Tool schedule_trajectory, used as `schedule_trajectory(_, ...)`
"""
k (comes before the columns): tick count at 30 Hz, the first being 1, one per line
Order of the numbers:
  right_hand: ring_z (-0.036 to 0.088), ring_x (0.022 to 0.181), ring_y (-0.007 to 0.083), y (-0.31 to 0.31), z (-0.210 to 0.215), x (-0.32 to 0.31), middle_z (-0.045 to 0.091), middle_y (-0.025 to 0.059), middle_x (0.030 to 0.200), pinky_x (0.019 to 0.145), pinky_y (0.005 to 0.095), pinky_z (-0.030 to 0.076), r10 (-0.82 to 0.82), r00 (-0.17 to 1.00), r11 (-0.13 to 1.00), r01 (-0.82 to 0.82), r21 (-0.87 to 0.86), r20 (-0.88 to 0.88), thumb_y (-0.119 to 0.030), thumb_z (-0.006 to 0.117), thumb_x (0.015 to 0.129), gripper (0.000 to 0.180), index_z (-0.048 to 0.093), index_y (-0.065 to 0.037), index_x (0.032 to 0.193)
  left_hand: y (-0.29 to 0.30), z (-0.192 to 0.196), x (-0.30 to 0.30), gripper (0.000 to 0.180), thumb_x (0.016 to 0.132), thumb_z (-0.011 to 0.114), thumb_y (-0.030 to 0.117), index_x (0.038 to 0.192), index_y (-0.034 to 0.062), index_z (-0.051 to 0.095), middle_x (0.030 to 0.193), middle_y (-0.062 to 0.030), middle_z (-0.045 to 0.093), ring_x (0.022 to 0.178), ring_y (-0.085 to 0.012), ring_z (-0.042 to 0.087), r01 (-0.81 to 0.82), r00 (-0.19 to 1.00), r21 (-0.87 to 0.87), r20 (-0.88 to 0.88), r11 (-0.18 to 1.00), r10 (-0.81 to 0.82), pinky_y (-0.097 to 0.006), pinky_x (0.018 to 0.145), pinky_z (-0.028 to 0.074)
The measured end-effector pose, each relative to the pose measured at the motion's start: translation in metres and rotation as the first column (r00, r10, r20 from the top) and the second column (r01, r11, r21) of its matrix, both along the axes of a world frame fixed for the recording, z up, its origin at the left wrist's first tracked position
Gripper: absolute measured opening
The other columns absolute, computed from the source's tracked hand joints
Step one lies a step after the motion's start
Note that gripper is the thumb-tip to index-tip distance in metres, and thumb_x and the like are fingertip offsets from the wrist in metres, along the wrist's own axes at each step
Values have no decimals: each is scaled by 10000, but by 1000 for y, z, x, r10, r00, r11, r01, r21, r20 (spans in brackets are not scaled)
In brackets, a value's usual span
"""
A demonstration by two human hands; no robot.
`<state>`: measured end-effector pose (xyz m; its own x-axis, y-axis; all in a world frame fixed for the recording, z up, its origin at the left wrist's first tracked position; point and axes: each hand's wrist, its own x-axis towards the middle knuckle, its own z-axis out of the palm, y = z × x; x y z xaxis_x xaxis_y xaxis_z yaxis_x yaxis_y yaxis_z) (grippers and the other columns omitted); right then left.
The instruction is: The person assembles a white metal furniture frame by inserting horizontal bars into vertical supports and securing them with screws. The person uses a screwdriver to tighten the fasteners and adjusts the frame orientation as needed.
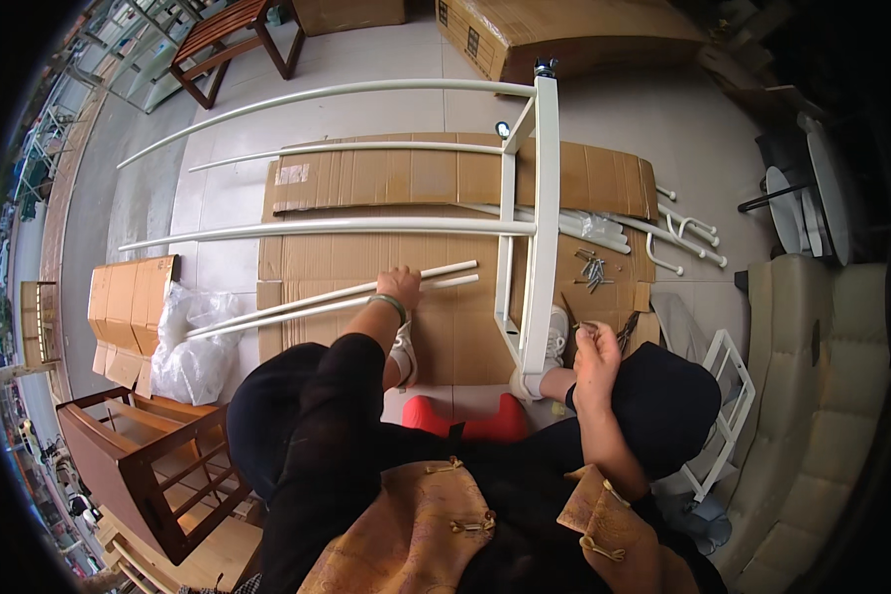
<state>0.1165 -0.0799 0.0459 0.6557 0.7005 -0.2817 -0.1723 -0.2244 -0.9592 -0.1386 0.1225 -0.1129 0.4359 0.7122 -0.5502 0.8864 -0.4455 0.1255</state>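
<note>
Left hand [398,287] closes on 1 or both of 2 white tubes [449,268] above flattened cardboard [455,342]; right hand [595,366] pinches 1 indistinct piece [588,326]; step, apparently tube pick-up; next move calls for lifting clear of wrap [190,368].

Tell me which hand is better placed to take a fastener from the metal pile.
Probably the right hand: it is near the fasteners, on their side of the white frame, though it seems to pinch something small. The left hand is on a white rod, across the frame.
</note>
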Motion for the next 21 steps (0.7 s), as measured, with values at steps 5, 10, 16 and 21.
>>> schedule_trajectory(5, 312, 487, 0, 20, -16, 7, 435, -58, 696, 411, 174, 232, -82, 996, 996, 80, -44, -30, -156, 510, 960, 123, 542, -47, 1008, -14, -48, -5, 243, 874, 526, 242, 1064, 106, 591, 1145, -67, 625, 1115, -243, 532, 22, 998, 23, -66, 999, -21, -417, 860, 454)
schedule_trajectory(10, 359, 508, 29, 27, -31, 9, 450, -40, 701, 430, 191, 282, -129, 960, 988, 104, -112, -248, -205, 442, 994, 201, 545, -35, 1028, -4, -52, -19, 182, 889, 524, 247, 960, 81, 555, 957, -130, 675, 955, -325, 614, 44, 990, -4, 131, 999, -44, -449, 786, 482)
schedule_trajectory(16, 424, 572, 49, 27, -17, 2, 517, -11, 764, 517, 189, 354, -83, 980, 997, 83, -3, -182, -182, 474, 981, 205, 568, -10, 1042, -13, -3, -8, 359, 922, 500, 391, 968, 35, 514, 901, -230, 649, 885, -397, 622, 79, 976, -136, 212, 988, -49, -485, 764, 488)
schedule_trajectory(21, 375, 569, 29, 0, 81, 39, 523, 1, 790, 509, 171, 302, -203, 979, 932, 200, 302, -22, -110, 518, 943, 179, 565, -13, 1086, -18, 42, 6, 423, 914, 498, 443, 971, 27, 539, 876, -251, 640, 877, -419, 610, 180, 961, -147, 238, 973, -142, -496, 766, 476)
